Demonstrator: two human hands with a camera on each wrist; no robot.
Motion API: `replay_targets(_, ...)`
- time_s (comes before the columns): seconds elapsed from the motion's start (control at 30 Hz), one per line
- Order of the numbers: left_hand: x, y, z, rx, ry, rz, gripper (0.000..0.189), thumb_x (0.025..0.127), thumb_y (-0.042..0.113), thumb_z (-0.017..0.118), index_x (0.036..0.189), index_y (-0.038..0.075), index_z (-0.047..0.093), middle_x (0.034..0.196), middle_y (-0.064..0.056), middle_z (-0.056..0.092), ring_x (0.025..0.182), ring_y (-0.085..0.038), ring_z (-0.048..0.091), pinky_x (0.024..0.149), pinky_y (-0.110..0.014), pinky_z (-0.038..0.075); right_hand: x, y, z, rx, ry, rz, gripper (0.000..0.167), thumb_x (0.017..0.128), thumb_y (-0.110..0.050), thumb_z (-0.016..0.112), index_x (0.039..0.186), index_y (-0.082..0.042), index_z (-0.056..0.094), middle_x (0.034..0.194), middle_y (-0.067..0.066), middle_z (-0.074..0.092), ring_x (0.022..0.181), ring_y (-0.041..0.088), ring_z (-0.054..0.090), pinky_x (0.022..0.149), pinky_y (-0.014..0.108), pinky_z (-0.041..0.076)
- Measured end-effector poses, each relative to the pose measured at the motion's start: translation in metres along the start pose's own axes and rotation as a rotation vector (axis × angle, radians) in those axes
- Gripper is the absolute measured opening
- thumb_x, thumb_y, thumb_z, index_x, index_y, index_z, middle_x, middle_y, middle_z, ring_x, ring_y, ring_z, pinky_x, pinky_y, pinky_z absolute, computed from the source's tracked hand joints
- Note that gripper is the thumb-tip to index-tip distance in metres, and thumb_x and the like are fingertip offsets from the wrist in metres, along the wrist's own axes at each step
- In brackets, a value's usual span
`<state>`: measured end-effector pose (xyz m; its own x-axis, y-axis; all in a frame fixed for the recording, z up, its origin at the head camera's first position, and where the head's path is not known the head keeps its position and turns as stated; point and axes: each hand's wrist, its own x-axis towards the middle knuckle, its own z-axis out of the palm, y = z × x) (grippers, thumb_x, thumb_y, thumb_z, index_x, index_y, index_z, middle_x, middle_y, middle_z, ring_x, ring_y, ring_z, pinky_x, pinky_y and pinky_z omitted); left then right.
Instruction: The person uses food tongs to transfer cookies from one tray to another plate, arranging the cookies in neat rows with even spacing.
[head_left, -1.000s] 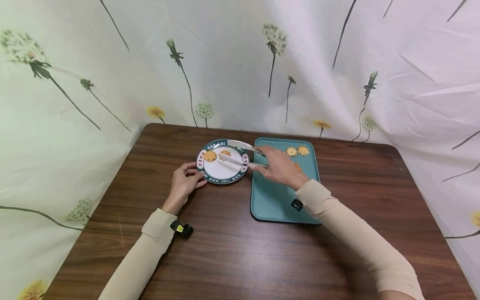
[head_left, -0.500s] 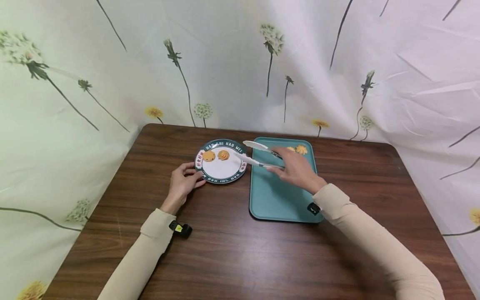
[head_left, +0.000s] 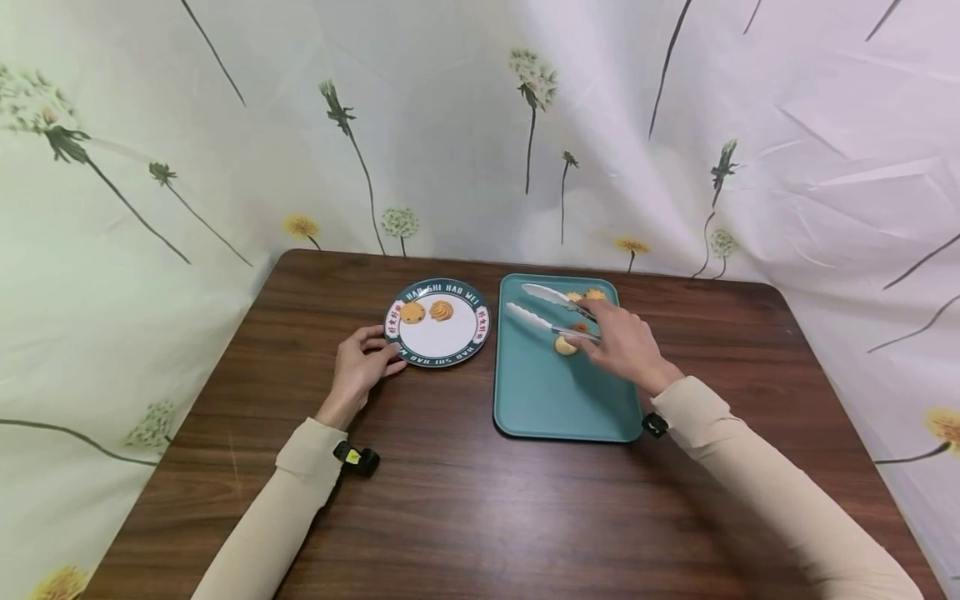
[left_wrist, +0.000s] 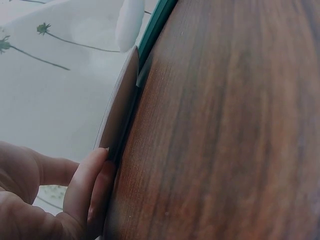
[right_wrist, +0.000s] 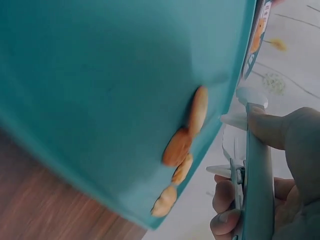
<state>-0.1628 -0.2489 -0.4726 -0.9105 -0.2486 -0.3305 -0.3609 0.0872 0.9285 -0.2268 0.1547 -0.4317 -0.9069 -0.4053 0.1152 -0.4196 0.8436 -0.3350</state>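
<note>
My left hand (head_left: 358, 367) grips the left rim of a round plate (head_left: 442, 342) with a green lettered border. On the plate lie a round cookie with dark specks (head_left: 412, 312) and a swirled cookie (head_left: 441, 310). My right hand (head_left: 630, 343) holds white-tipped tongs (head_left: 534, 319) above a teal tray (head_left: 540, 404); their arms are spread with nothing between the tips. Several cookies sit on the tray, among them a pale one (head_left: 565, 347), a browner one (right_wrist: 177, 147) and a flower-shaped one (head_left: 596, 294). The hand and tongs partly cover them in the head view.
The plate and tray stand side by side on a dark wooden table (head_left: 450, 517), with a narrow gap between them. Behind the table hangs a pale cloth (head_left: 465, 125) printed with dandelions. Each wrist wears a small black camera (head_left: 358, 458).
My right hand has drawn the tongs rightward from over the plate to above the tray. The swirled cookie, earlier at the tongs' tips, now lies uncovered on the plate. My left hand stays put.
</note>
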Motion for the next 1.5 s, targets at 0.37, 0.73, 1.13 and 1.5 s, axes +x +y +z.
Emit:
replay_targets(0.37,0.000,-0.002,-0.002,-0.002,0.002,0.006,0.058,0.104,0.009,0.060,0.158,0.005,0.040,0.137,-0.020,0.049,0.088,-0.009,0.069,0.086,-0.024,0.067,-0.008,0.022,-0.008,-0.054,0.002,0.048,0.070,0.096,-0.049,0.072,0.150,-0.009,0.053,0.143,0.020,0.063,0.083,0.035,0.071,0.051,0.044,0.058)
replay_targets(0.73,-0.001,-0.002,-0.002,0.004,0.001,0.006,0.057,0.104,0.008,0.060,0.158,0.004,0.040,0.139,-0.021,0.049,0.088,-0.008,0.069,0.085,-0.023,0.067,-0.012,0.039,-0.011,-0.057,0.009,0.074,0.068,0.098,-0.044,0.071,0.150,-0.006,0.052,0.140,0.022,0.063,0.086,0.036,0.072,0.054,0.046,0.060)
replay_targets(1.13,-0.001,-0.001,-0.001,-0.010,-0.004,0.013,0.058,0.104,0.007,0.060,0.158,0.004,0.040,0.135,-0.019,0.050,0.085,-0.006,0.069,0.084,-0.022,0.067,-0.016,0.046,-0.013,-0.050,0.020,0.090,0.067,0.098,-0.043,0.072,0.149,-0.004,0.053,0.137,0.023,0.064,0.088,0.036,0.071,0.057,0.049,0.062)
replay_targets(1.5,-0.001,0.000,0.000,-0.005,-0.007,0.011,0.058,0.104,0.008,0.060,0.158,0.005,0.040,0.136,-0.019,0.049,0.088,-0.008,0.069,0.086,-0.022,0.067,-0.018,0.048,-0.017,-0.053,0.020,0.117,0.067,0.097,-0.043,0.072,0.148,-0.003,0.053,0.136,0.024,0.064,0.090,0.039,0.071,0.058,0.052,0.062)
